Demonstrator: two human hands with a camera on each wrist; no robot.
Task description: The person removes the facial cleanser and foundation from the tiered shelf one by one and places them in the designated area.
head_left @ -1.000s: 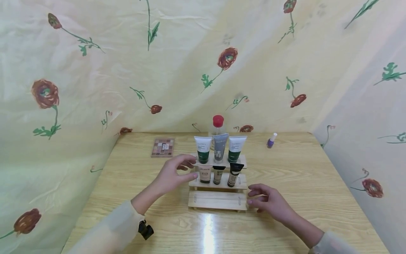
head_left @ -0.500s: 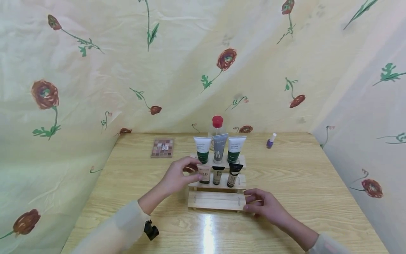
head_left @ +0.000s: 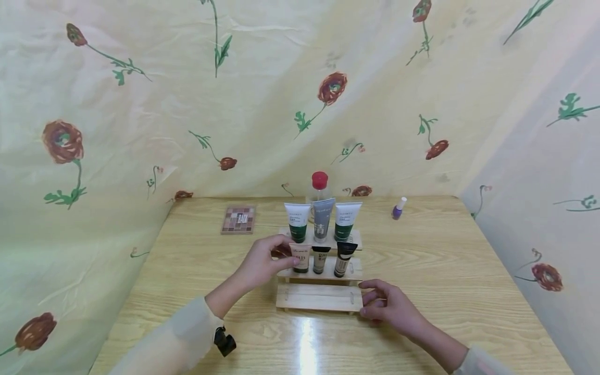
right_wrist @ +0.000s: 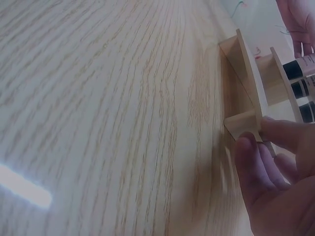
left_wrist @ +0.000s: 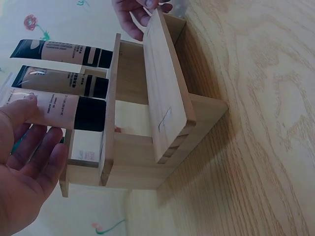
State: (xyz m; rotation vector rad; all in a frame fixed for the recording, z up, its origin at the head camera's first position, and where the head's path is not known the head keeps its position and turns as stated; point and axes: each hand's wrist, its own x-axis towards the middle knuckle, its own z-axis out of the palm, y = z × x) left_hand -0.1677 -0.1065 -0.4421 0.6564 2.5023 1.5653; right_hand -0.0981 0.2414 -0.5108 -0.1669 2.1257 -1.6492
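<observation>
My left hand point(head_left: 263, 260) pinches the pink tube point(head_left: 302, 259) at the left of the middle step of the wooden rack point(head_left: 319, 297); in the left wrist view the thumb lies on that tube point(left_wrist: 54, 109), its black cap down on the step. My right hand point(head_left: 391, 307) holds the right end of the lowest step, thumb and fingers about its edge, as the right wrist view shows at the rack point(right_wrist: 253, 83). Beside the pink tube stand a small beige tube point(head_left: 320, 260) and a black-topped tube point(head_left: 344, 260).
Two white-green tubes point(head_left: 297, 221) and a grey tube point(head_left: 322, 221) stand on the top step. Behind is a bottle with a red cap point(head_left: 320, 180). A palette point(head_left: 238, 220) lies at the back left, a purple nail polish bottle point(head_left: 397, 210) at the back right.
My left hand has moved right and taken hold of the pink tube. The right hand has moved left onto the end of the rack. The head view has shifted slightly.
</observation>
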